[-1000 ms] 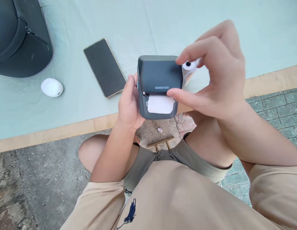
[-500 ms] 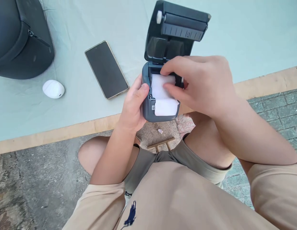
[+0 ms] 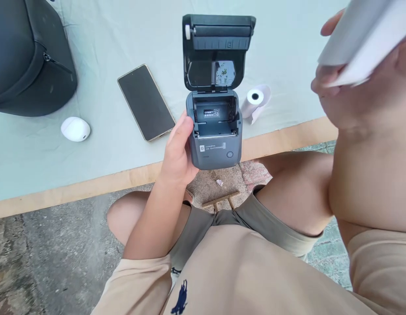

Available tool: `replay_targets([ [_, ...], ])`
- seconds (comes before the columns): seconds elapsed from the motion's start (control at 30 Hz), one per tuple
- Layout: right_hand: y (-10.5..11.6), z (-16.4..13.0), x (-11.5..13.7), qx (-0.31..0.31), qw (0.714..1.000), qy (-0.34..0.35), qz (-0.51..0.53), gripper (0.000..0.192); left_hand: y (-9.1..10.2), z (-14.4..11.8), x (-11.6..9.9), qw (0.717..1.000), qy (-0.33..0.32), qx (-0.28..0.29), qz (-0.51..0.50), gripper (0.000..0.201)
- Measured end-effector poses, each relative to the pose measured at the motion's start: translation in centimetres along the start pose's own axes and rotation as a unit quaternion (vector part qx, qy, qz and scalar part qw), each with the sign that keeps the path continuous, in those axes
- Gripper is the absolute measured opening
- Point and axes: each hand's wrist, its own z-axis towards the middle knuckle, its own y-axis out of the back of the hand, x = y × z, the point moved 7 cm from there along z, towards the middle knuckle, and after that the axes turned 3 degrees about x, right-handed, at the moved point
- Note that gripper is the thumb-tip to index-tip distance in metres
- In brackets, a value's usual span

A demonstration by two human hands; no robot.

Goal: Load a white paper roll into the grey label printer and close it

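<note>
My left hand [image 3: 176, 151] grips the left side of a small dark grey label printer [image 3: 214, 131] held over the table's front edge. Its lid [image 3: 218, 50] stands swung up and back, and the paper bay below it is bare. My right hand [image 3: 356, 92] is raised close to the camera at the upper right, fingers closed on a white paper roll [image 3: 363, 39] that looks large and blurred. A second, small white paper roll [image 3: 255, 101] lies on the cloth just right of the printer.
A pale green cloth [image 3: 117, 43] covers the table, with a wooden edge [image 3: 91, 186] in front. On it lie a black phone [image 3: 145, 102], a white oval case [image 3: 75, 129] and a dark zipped bag [image 3: 29, 57]. Paved ground and my knees are below.
The printer lid went from closed to fully open. My right hand reached into the bay, lifted the white roll out and raised it up to the right. The bay is now bare.
</note>
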Motion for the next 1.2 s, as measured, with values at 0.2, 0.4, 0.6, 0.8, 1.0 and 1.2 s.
replay_targets([
  [0.2,2.2,0.7,-5.7,-0.067,0.996,-0.039,-0.036,0.025,0.2,0.3,0.2,1.0,-0.002,0.013,-0.015,0.031],
  [0.4,1.2,0.1,-4.3,-0.048,0.981,0.015,-0.189,0.023,0.0,0.5,0.3,1.0,0.0,0.022,-0.023,0.034],
  [0.6,1.1,-0.3,-3.4,-0.035,0.961,0.037,-0.272,0.062,0.2,0.4,0.3,1.0,0.0,0.021,-0.02,0.035],
  [0.8,-3.1,-2.3,1.2,-0.025,0.934,0.204,-0.292,0.041,0.1,0.3,0.2,1.0,0.0,0.021,-0.017,0.031],
  [1.0,-7.7,-1.7,-2.0,0.097,0.92,0.114,-0.363,0.044,0.4,0.2,0.1,1.0,-0.014,0.001,0.015,0.033],
  [1.2,-6.1,-1.6,-1.5,0.049,0.961,0.099,-0.255,0.065,0.3,0.2,0.4,1.0,0.005,0.025,-0.007,0.034],
])
